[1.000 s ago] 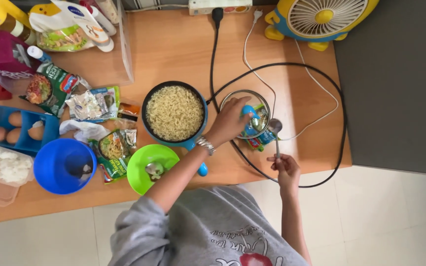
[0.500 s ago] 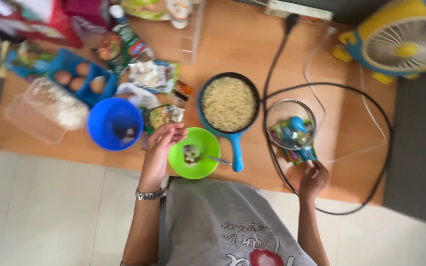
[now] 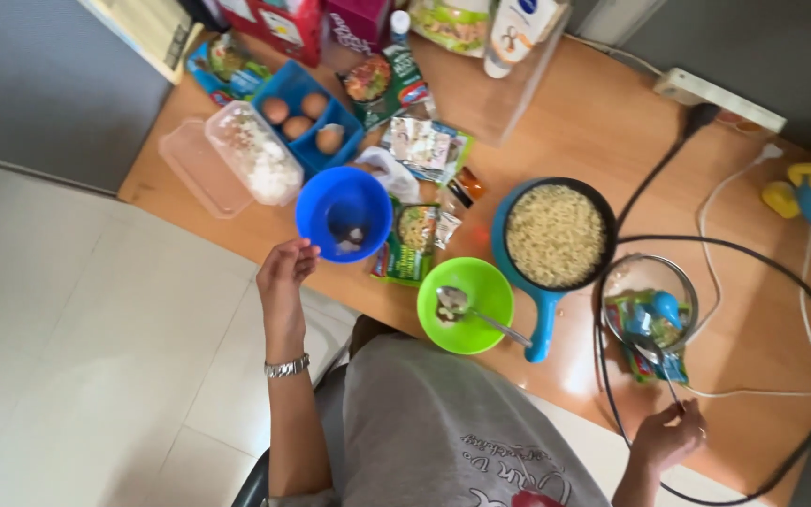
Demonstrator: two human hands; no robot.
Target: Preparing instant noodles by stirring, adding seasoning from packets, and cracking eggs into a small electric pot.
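Blue bowl (image 3: 344, 212) at the table's (image 3: 603, 122) near edge, left hand (image 3: 285, 273) just beside it, fingers loosely curled and empty, right hand (image 3: 668, 436) pinching a spoon handle (image 3: 665, 376) by the glass lid (image 3: 651, 300), green bowl (image 3: 466, 304) and noodle pan (image 3: 556, 235) between

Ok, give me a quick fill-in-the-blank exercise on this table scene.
1. The left hand hovers nearest the ___ bowl.
2. The green bowl holds a metal ___.
3. The blue pan is full of ___.
4. The blue tray holds three ___.
Missing words: blue; spoon; noodles; eggs.
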